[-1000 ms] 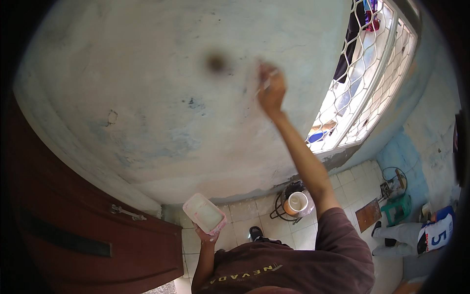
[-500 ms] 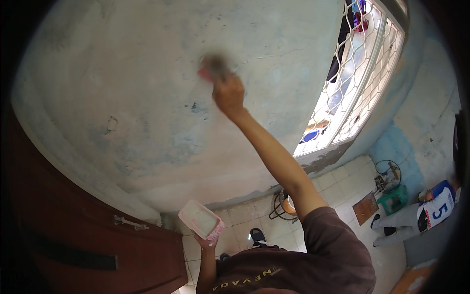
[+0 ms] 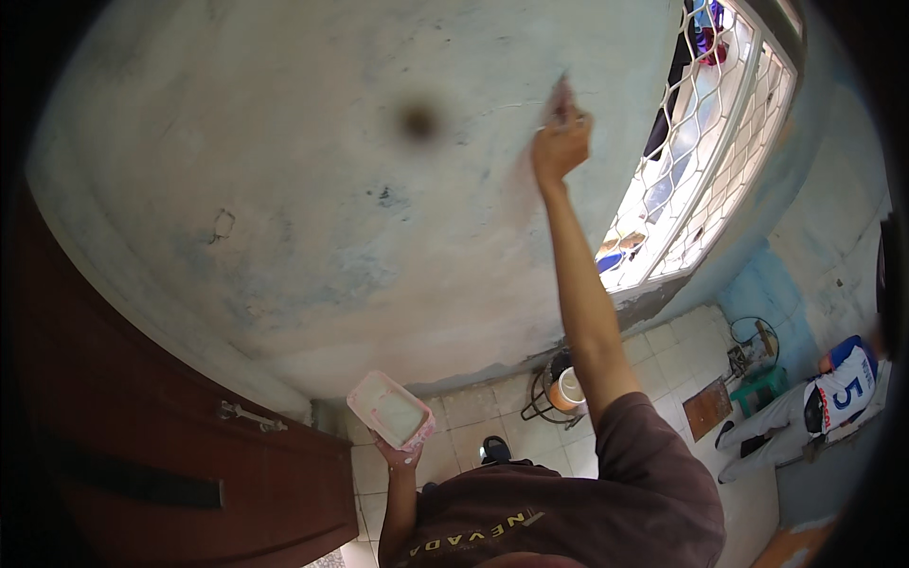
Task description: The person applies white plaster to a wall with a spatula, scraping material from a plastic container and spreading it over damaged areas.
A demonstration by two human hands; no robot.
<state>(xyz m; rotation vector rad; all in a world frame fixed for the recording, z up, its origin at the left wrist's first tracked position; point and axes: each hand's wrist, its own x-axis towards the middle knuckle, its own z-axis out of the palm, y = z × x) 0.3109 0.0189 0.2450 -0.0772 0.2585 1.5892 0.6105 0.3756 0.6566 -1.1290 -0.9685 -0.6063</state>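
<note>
My right hand (image 3: 561, 151) is raised against the plastered wall (image 3: 312, 123), to the left of the window. Its fingers are closed round a putty scraper (image 3: 562, 95), a thin reddish-dark shape seen nearly edge-on; its blade is partly blurred. Low on the left, my left hand (image 3: 400, 454) grips a pink rectangular tub (image 3: 431, 426) from below. Whitish paste lies in the tub, and smears of it show on the rim and my fingers. Patches of pale pink, grey and faded blue cover the wall, with small dark pits and a crack near the scraper.
A window with a white metal grille (image 3: 677, 189) opens at right. A brown door (image 3: 170, 445) stands at left. On the tiled floor are an orange-and-white bucket (image 3: 566, 390) by a dark metal stand, and a green stool (image 3: 757, 388). Another person (image 3: 838, 398) is at far right.
My right hand has swept the scraper rightward across the wall, toward the window. The left hand still holds the tub, raised slightly. A dark blurred spot stays in the same place in the picture.
</note>
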